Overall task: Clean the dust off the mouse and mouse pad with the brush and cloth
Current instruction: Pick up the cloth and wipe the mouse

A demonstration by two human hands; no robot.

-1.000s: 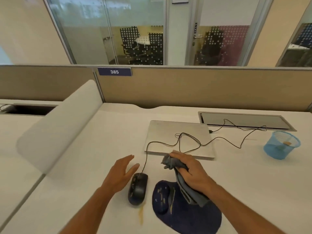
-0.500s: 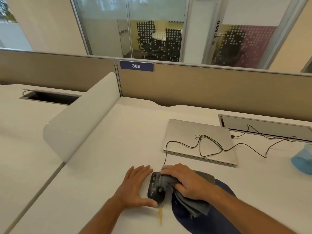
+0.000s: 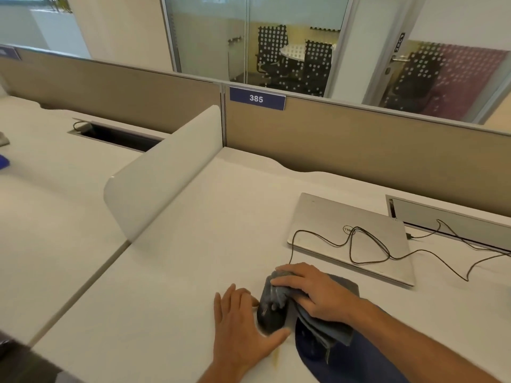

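Note:
A black wired mouse (image 3: 269, 317) lies on the white desk, just left of a dark blue mouse pad (image 3: 356, 360). My right hand (image 3: 312, 291) presses a bunched grey cloth (image 3: 320, 323) onto the top of the mouse; the cloth trails down over the pad. My left hand (image 3: 240, 324) lies flat on the desk against the mouse's left side, its thumb curled around the mouse's near end. A thin yellowish streak, perhaps the brush (image 3: 276, 357), lies on the desk below the mouse, too small to tell.
A closed silver laptop (image 3: 351, 236) sits behind the hands, with the black mouse cable (image 3: 367, 250) looping over it toward a cable slot (image 3: 448, 222) at the right. A white divider (image 3: 166, 172) stands to the left, a beige partition (image 3: 359, 139) at the back.
My right hand brought the cloth from above the pad down onto the mouse. My left hand closed in against the mouse's left side. The camera turned left, so the blue cup left the view.

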